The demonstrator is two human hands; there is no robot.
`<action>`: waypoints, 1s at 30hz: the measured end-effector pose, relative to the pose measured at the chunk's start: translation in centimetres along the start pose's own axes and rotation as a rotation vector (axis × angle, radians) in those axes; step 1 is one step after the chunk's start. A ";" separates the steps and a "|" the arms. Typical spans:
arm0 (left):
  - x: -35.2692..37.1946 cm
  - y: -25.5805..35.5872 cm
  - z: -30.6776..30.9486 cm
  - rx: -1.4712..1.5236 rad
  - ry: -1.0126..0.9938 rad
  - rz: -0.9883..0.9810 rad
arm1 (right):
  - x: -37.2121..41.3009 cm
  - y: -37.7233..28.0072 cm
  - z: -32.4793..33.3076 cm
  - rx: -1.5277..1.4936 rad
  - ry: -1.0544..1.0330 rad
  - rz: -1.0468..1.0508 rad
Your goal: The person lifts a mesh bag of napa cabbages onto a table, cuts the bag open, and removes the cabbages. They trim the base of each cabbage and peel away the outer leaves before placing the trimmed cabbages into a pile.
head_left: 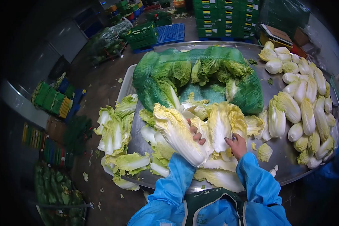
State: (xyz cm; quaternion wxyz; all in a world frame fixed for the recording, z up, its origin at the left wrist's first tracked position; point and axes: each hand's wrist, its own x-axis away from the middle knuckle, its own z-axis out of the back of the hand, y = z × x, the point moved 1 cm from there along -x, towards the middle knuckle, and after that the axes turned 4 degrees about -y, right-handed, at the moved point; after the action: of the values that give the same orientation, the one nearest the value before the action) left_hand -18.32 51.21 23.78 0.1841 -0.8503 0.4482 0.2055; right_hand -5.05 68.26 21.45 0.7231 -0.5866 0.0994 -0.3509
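Observation:
My left hand [196, 132] is wrapped around a napa cabbage [179, 133], its fingers showing along the right side of the head. The cabbage lies tilted, its white base toward me. My right hand [237, 146] is closed at the edge of a pale cabbage leaf [219, 130], which stands beside the head. A small dark bit shows at the right fingertips, too small to make out. Loose outer leaves [218, 179] lie under and around both hands. Behind them, a green mesh sack [252, 94] gapes toward me with leafy green cabbages [175, 71] in it.
The metal table [269, 165] bears a pile of trimmed cabbages [307, 113] on the right. More green leaves [115, 132] heap over its left edge. Stacked green crates [226, 19] and a blue pallet [170, 34] stand beyond the table. Leaf scraps litter the floor [101, 169].

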 end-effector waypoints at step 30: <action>-0.3 -4.7 0.4 -0.672 0.751 -0.285 | 0.3 -4.0 -2.1 -0.884 0.070 -0.065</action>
State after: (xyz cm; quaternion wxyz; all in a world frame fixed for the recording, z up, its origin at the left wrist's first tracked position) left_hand -14.60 54.12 24.19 -0.2459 -0.9302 0.2725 -0.0082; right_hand -7.59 66.19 24.56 0.3874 -0.8300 0.2459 -0.3171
